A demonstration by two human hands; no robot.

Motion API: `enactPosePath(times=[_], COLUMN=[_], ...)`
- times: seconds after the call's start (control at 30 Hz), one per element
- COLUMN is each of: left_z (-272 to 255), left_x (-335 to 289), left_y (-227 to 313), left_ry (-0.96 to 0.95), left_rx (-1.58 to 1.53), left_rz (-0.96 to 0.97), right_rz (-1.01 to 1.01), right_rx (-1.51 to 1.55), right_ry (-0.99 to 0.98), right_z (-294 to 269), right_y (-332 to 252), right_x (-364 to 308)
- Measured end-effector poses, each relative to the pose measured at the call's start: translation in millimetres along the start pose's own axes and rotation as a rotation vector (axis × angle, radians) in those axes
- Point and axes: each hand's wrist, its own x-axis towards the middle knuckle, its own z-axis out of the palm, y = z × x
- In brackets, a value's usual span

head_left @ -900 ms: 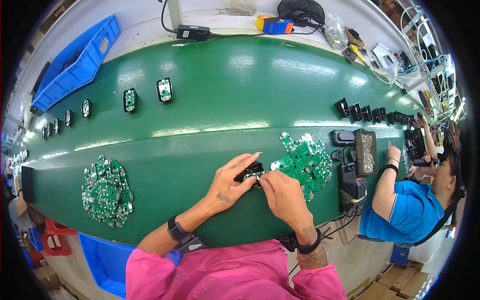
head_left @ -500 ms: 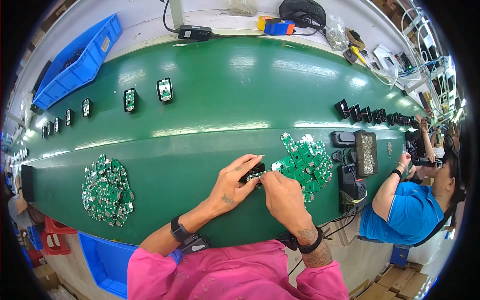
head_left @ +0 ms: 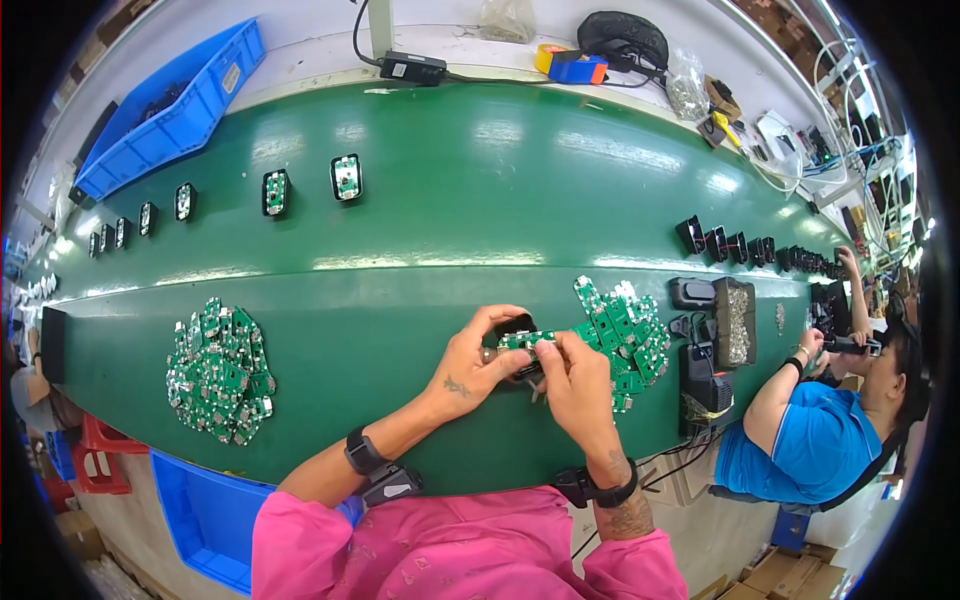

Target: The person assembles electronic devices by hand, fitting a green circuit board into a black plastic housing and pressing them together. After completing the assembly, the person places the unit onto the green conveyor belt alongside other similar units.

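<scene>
My left hand (head_left: 465, 365) is wrapped round a small black plastic case (head_left: 516, 325), held a little above the green bench. A green circuit board (head_left: 524, 341) lies across the case opening; whether it is seated inside I cannot tell. Thumb and fingers of my right hand (head_left: 582, 385) pinch the board at its right end, and my left thumb also touches it. Just beyond my right hand lies a heap of green circuit boards (head_left: 632, 335). A second heap of boards (head_left: 218, 370) rests on the left of the bench.
Black cases with boards in them (head_left: 346, 177) stand in a row at the far left. More black cases (head_left: 716, 243) line the far right. A box of small metal parts (head_left: 736, 325) sits beside a black device (head_left: 705, 380). A co-worker in blue (head_left: 825, 435) works at right.
The case has turned so its opening and the board now face up. My right hand has shifted slightly right and down, thumb on the board. The whole view has shifted slightly.
</scene>
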Motion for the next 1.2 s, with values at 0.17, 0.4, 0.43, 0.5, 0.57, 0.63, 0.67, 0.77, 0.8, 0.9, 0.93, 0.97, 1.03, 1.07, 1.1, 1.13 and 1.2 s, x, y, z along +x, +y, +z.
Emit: enactPosePath(times=[0.17, 0.4, 0.43, 0.5, 0.57, 0.63, 0.67, 0.77, 0.8, 0.9, 0.93, 0.97, 1.03, 1.07, 1.1, 1.13, 1.2], left_z=[2.4, 1.0, 1.3, 1.9, 0.8, 0.2, 0.8, 1.6, 1.8, 1.6, 0.9, -0.1, -1.7, -2.0, -1.1, -0.2, 1.3], left_x=[-0.6, 3.2, 2.3, -1.1, -0.4, -0.9, -1.8, -0.4, -0.1, -0.7, -0.5, -0.3, 0.7, 2.2, 3.5, 3.4, 1.8], left_y=[8.0, -1.4, -0.2, 4.7, 1.7, 2.2, 4.8, 3.0, 1.5, 0.2, 0.0, 0.1, 0.0, -1.6, -2.5, -1.9, 1.4], left_ry=[-0.066, 0.026, 0.024, 0.033, -0.011, -0.050, -0.065, -0.063, -0.048, -0.032, -0.033, -0.001, 0.035, 0.049, 0.063, 0.065, 0.059], left_rx=[-0.176, 0.153, 0.153, 0.193, 0.144, 0.096, 0.115, 0.138, 0.142, 0.172, 0.172, 0.173, 0.175, 0.170, 0.163, 0.162, 0.265], left_rz=[-0.016, 0.175, 0.174, 0.074, 0.076, 0.078, 0.061, 0.104, 0.162, 0.132, 0.130, 0.118, 0.104, 0.176, 0.247, 0.245, 0.257], right_rz=[0.033, 0.086, 0.063, 0.131, 0.198, 0.214, 0.214, 0.195, 0.196, 0.032, 0.034, 0.016, -0.001, -0.078, -0.154, -0.153, -0.129], right_rx=[0.165, 0.686, 0.604, 0.659, 0.714, 0.696, 0.697, 0.629, 0.629, 0.308, 0.309, 0.260, 0.212, 0.185, 0.155, 0.155, 0.136], right_ry=[0.121, 0.161, 0.083, 0.062, 0.039, 0.022, 0.019, -0.106, -0.107, -0.009, -0.008, 0.011, 0.027, 0.034, 0.040, 0.037, -0.007], right_z=[1.8, 21.2, 18.9, 15.7, 10.8, 2.4, -1.6, -9.5, -8.3, 1.5, 2.2, 2.6, 5.3, 7.1, 7.7, 6.9, 4.7], right_y=[-7.2, -19.2, -9.2, -6.9, -4.2, 0.5, 4.6, 8.7, 6.3, -1.4, -3.4, -5.4, -7.0, -7.3, -6.7, -6.2, -6.0], right_x=[-4.9, -16.4, -15.9, -15.4, -13.2, -7.2, -4.8, -1.9, -3.6, -9.3, -10.8, -12.3, -15.2, -17.1, -18.0, -17.8, -16.8])
